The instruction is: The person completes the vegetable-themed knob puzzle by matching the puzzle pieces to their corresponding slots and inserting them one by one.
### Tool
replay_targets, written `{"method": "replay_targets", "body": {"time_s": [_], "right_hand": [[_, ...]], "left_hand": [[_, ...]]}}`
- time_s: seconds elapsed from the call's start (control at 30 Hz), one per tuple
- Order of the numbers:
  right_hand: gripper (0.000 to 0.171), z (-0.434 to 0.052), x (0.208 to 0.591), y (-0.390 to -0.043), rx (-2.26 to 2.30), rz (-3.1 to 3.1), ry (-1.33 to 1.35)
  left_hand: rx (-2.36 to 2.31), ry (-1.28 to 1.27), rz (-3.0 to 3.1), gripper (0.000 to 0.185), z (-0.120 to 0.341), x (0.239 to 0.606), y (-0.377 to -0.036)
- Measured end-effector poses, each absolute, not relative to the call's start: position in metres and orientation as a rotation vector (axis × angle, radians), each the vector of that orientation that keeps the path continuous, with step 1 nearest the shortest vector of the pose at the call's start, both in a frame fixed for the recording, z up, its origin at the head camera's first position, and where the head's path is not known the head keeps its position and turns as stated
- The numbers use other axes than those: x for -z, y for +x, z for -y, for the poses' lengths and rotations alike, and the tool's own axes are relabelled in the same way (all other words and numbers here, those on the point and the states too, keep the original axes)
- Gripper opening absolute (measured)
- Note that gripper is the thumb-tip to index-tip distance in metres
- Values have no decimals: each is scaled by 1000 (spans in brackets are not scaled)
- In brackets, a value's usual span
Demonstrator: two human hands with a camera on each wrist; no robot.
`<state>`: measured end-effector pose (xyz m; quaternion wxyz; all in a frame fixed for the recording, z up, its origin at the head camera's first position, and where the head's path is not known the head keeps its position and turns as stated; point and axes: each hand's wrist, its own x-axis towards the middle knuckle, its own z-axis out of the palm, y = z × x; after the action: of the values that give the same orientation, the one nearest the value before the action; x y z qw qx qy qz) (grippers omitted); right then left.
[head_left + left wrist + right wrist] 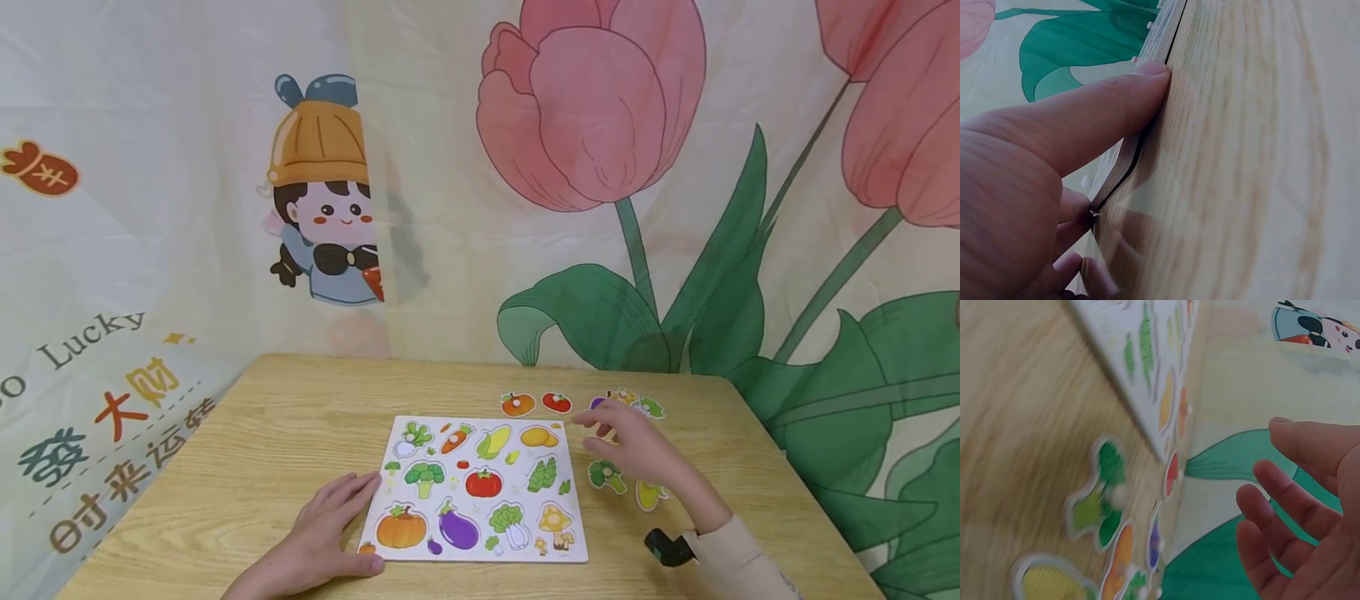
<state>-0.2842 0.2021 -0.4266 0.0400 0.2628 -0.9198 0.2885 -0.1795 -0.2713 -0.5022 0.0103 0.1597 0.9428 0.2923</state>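
Observation:
A white vegetable puzzle board [516, 450] lies flat on the table. My left hand [322, 525] rests at its lower left corner, the thumb [1110, 103] touching one edge and the fingers along the left edge. Small knobs stand up from the board in the left wrist view. My right hand [630, 442] hovers past the board's upper right corner with fingers apart and slightly bent, holding nothing. Loose pieces lie around it: a broccoli [606, 475], a corn [651, 495], a tomato [557, 402], a pumpkin [517, 405] and a partly hidden eggplant [597, 403].
Behind the right hand a mushroom piece [622, 395] and a leafy green piece [652, 407] lie near the back of the wooden table [300, 425]. A printed cloth [442, 208] hangs right behind the table. A black device [667, 548] sits by the right wrist.

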Motion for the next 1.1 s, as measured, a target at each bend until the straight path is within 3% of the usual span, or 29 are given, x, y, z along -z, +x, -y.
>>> {"method": "replay_targets", "body": {"time_s": [0.3,0.63,1.1], "right_hand": [[26,-251,440,-270,-894,2900,696],[27,-301,455,-274,-925,2928,849],[27,-316,468,-283,-773,2921,1072]], "left_hand": [[-909,478,-2909,115,272,501,-179],[-924,472,-2912,115,271,499,-179],[-928,490,-2934,115,272,501,-179]]}}
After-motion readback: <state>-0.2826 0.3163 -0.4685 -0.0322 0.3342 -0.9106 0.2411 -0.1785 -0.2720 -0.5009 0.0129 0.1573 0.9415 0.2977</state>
